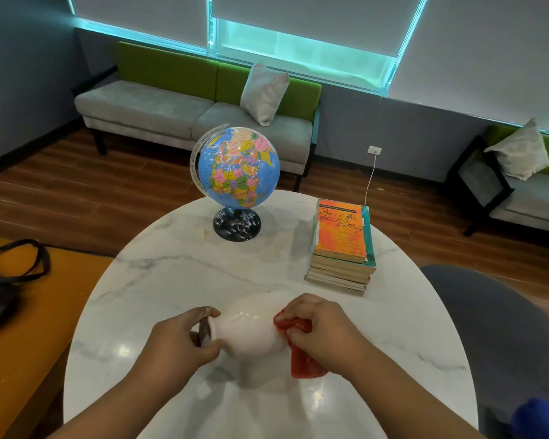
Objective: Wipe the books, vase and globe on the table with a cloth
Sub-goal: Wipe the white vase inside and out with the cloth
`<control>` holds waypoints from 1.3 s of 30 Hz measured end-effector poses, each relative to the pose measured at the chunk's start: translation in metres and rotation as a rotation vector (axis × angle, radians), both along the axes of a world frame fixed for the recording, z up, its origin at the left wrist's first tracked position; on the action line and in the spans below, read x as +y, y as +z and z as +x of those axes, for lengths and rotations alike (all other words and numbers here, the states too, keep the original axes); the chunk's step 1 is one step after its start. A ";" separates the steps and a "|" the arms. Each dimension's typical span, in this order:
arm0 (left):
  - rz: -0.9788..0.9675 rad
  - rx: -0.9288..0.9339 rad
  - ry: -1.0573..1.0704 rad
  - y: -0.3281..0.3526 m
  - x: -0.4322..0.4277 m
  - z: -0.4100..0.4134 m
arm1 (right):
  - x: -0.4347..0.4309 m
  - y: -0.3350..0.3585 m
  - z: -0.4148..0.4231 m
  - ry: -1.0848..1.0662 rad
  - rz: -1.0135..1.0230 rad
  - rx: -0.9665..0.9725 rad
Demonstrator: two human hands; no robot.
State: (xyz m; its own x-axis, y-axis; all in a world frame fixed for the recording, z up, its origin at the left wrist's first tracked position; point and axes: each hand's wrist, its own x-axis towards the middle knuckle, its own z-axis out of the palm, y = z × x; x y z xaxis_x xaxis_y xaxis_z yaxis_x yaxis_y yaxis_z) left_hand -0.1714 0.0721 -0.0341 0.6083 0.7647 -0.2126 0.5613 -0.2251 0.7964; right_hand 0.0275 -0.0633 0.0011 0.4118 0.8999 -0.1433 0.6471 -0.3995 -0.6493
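Left hand (pixel 178 340) gripping tilted glossy white vase (pixel 251 331), right hand (pixel 322 327) pinching red cloth (pixel 305 359)

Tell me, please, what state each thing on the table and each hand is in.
vase, tipped on its side, mouth toward the left hand.
cloth, bunched, pressed on the vase's bottom end.
left hand, grips the vase's neck.
right hand, grips the cloth.
globe, upright on its stand, untouched.
books, closed, stacked flat, untouched.
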 end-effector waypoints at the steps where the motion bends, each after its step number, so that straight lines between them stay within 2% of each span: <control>1: 0.002 -0.005 0.000 0.001 0.000 0.000 | 0.001 -0.001 0.003 -0.044 0.006 -0.033; 3: 0.011 -0.015 -0.001 0.003 -0.001 0.003 | 0.003 -0.005 0.004 -0.106 0.007 -0.136; 5: 0.010 -0.016 0.004 0.004 0.000 0.005 | 0.004 -0.009 -0.003 -0.072 0.020 -0.186; 9: 0.016 0.002 0.007 0.004 -0.001 0.004 | -0.001 -0.003 -0.009 0.060 0.028 -0.051; 11: 0.022 0.013 -0.003 0.004 -0.001 0.004 | -0.001 -0.003 -0.002 0.016 0.033 -0.042; 14: 0.040 0.016 0.000 0.005 -0.002 0.007 | 0.005 -0.005 -0.001 -0.102 0.021 -0.149; 17: 0.056 0.032 0.006 0.006 -0.002 0.008 | 0.009 -0.004 -0.011 0.001 0.035 -0.187; 20: 0.045 0.028 -0.001 0.005 -0.003 0.005 | 0.004 0.003 -0.013 0.098 0.007 -0.102; 22: 0.041 0.022 -0.003 0.004 -0.003 0.005 | 0.001 0.006 -0.005 0.052 -0.015 -0.062; 27: 0.043 0.017 0.001 0.004 -0.003 0.006 | 0.007 0.002 0.005 -0.131 -0.067 -0.180; 30: 0.067 0.033 0.000 0.006 -0.005 0.008 | 0.013 0.004 -0.009 -0.004 -0.042 -0.235; 33: 0.069 0.025 -0.004 0.006 -0.005 0.008 | 0.012 0.010 -0.017 0.125 -0.014 -0.181; 36: 0.083 0.027 -0.019 0.007 -0.006 0.007 | 0.011 0.009 -0.003 0.023 -0.022 -0.109; 39: 0.106 0.028 -0.033 0.010 -0.008 0.011 | 0.015 0.009 0.002 -0.084 -0.048 -0.172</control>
State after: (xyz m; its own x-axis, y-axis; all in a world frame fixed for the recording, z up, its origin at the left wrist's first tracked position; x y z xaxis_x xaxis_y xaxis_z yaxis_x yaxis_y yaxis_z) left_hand -0.1599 0.0637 -0.0241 0.6283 0.7635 -0.1491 0.5743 -0.3260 0.7510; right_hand 0.0298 -0.0487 0.0098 0.5075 0.8551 -0.1063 0.7097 -0.4847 -0.5113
